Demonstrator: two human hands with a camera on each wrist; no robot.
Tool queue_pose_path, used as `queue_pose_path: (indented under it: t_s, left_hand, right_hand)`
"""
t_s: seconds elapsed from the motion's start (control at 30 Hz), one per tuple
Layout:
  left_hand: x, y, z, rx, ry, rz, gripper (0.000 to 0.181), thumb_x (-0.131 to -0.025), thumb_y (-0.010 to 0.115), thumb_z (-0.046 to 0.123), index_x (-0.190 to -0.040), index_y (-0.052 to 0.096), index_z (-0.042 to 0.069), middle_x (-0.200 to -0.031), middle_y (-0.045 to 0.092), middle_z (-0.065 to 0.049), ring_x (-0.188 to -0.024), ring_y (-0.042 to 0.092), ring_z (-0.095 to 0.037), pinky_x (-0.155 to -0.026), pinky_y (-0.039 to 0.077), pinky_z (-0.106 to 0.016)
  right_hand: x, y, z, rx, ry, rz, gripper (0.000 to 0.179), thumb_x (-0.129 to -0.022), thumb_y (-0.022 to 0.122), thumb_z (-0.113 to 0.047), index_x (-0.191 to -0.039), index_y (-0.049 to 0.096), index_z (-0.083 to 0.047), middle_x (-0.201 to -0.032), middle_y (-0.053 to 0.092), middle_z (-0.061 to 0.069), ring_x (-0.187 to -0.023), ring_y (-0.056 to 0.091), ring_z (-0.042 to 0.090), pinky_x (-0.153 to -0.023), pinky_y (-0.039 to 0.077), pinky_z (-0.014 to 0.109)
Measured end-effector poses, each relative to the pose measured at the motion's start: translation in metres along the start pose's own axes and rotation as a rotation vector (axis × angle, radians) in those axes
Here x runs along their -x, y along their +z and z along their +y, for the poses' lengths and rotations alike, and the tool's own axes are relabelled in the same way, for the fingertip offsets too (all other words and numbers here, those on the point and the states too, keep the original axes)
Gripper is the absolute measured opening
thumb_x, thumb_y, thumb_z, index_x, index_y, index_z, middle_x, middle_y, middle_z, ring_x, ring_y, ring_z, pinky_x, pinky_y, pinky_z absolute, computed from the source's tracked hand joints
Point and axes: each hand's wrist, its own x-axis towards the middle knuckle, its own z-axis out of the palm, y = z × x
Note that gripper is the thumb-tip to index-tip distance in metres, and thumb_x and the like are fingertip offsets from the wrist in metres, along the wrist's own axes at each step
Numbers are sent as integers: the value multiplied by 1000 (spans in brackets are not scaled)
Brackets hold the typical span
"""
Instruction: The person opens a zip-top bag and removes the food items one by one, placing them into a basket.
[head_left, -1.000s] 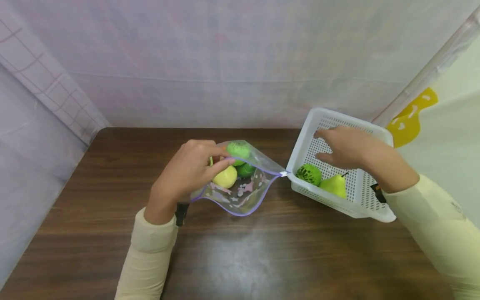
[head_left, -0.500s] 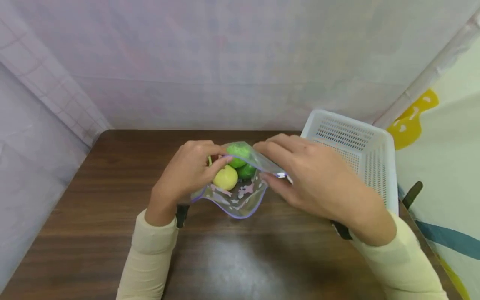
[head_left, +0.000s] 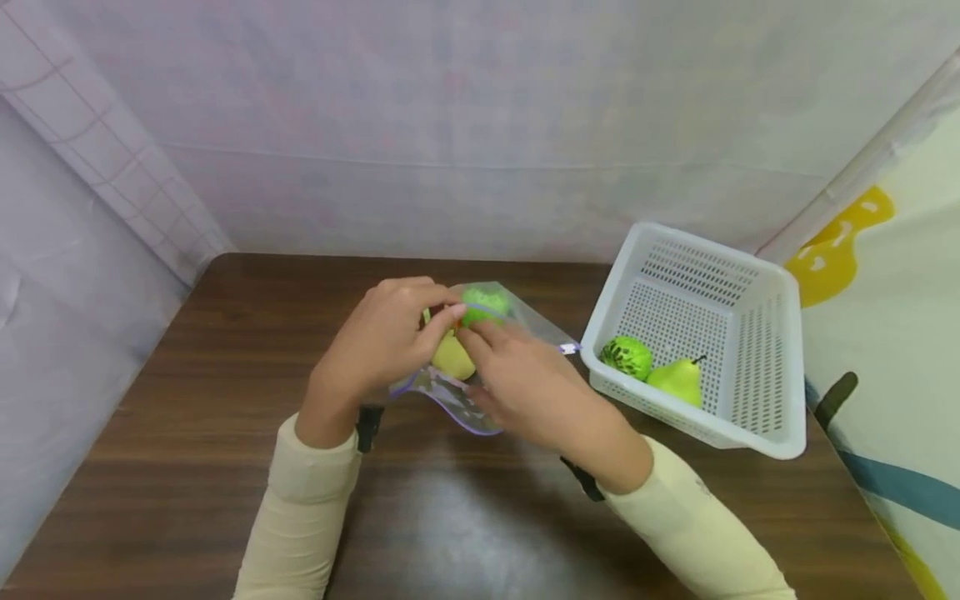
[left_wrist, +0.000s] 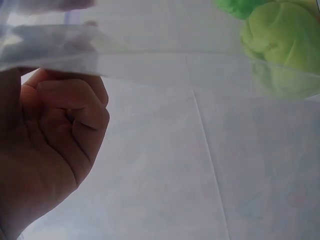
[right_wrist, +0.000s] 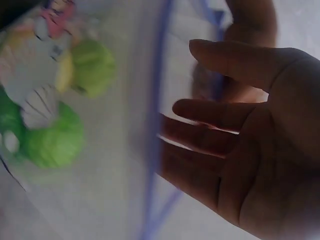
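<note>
A clear zip bag [head_left: 536, 321] with a purple-edged mouth lies on the table. My left hand [head_left: 386, 333] pinches its far rim between thumb and fingers. Inside it are a yellow-green fruit [head_left: 453, 360] and a bright green one [head_left: 484, 302]; both also show through the plastic in the right wrist view, beside a darker green piece [right_wrist: 9, 117]. My right hand [head_left: 536, 385] is at the bag's mouth, partly covering it. In the right wrist view its fingers extend loosely beside the purple edge, and nothing shows in its grasp.
To the right stands a white perforated basket [head_left: 791, 367]. A green fruit with dark markings [head_left: 627, 357] and a green pear [head_left: 678, 381] lie in its near left corner. A hanging cloth [head_left: 480, 167] backs the brown table [head_left: 187, 467].
My right hand has come left from over the basket, past the bag's zip end, to the bag's mouth. My left hand keeps its pinch on the rim.
</note>
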Motion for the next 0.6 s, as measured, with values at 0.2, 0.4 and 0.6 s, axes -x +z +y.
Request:
queue_pose_path:
  t_s: [0.2,0.4,0.6]
  left_hand:
    - [-1,1,0,-1,10,6,21,-101,63,21,-105,77,6,-85,68,1,-65,53,-13,-59,45,-29]
    - [0,3,-1,13,17,-5,21,-101,63,21,-105,78,7,-91,71,0,-68,56,-13,-61,47,-29]
    - [-1,4,0,14,26,-3,20,-100,65,21,-105,79,8,-89,70,0,-69,56,-13,-62,46,-30]
  right_hand:
    - [-20,28,-4,25,130,-100,79,-91,76,-34,-154,37,-6,-149,51,13,-128,57,36,-83,60,47]
    - [-44,49,1,44,211,-171,76,-89,78,-33,-152,42,-10,-148,53,6,-128,56,31,-94,56,45]
    - [-54,61,4,20,252,-212,67,-90,76,-28,-148,46,-12,-145,55,8,-120,58,34,-89,57,47]
